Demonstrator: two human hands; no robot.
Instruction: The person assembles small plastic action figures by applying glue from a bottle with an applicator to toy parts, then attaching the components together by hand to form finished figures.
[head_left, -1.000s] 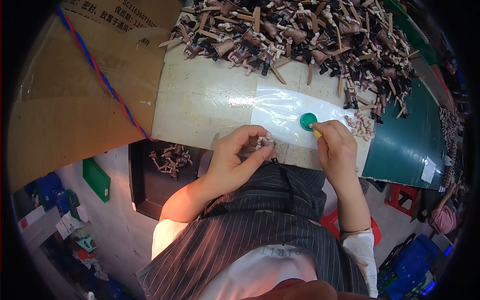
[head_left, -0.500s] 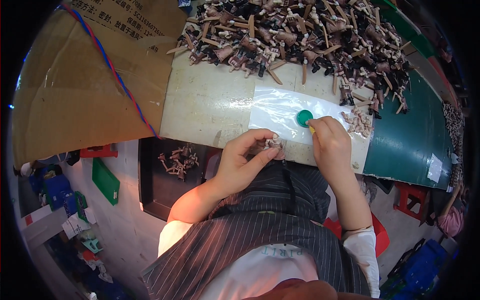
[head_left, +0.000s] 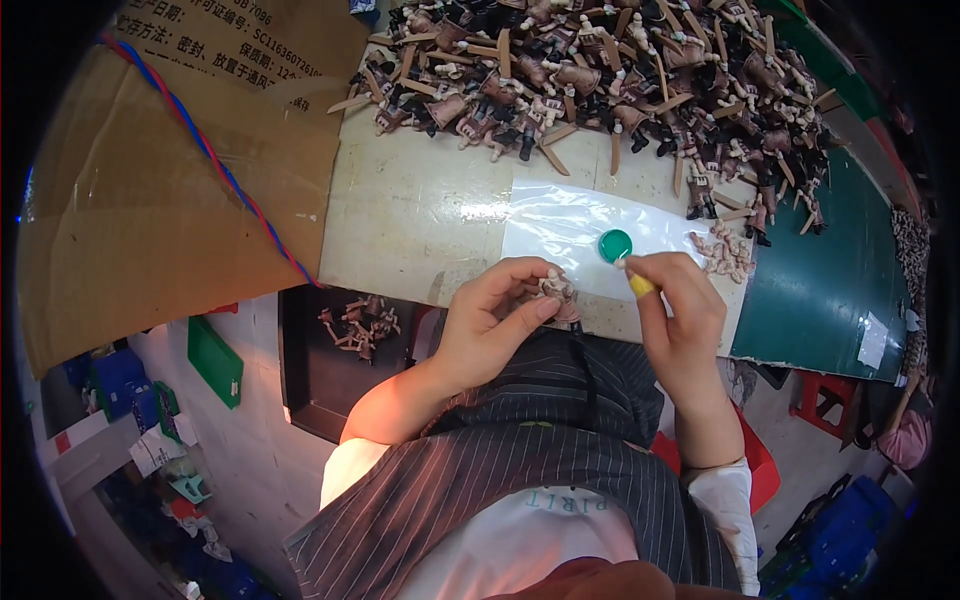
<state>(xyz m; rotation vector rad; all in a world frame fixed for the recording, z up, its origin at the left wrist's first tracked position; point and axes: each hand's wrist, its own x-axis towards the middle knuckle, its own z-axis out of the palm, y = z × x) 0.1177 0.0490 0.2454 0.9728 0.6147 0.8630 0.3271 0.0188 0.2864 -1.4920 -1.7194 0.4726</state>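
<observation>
Seen from above, a person in a striped apron sits at a pale worktable (head_left: 430,215). The left hand (head_left: 490,325) pinches a small brown and tan toy figure (head_left: 553,292) between thumb and curled fingers, at the near edge of the table. The right hand (head_left: 680,310), just right of the figure, grips a thin tool with a yellow tip (head_left: 640,285), fingers closed round it. Beyond the figure, on the table, lies a clear plastic sheet (head_left: 560,225) with a small round green cap (head_left: 614,245) on it, close to the yellow tip. At the far side of the table spreads a large heap of similar toy figures (head_left: 620,80). Left of the figure and below the table edge, a dark tray (head_left: 300,380) holds a small cluster of figures (head_left: 358,325). A folded cardboard box (head_left: 180,190) with a red and blue cord lies left of the table
</observation>
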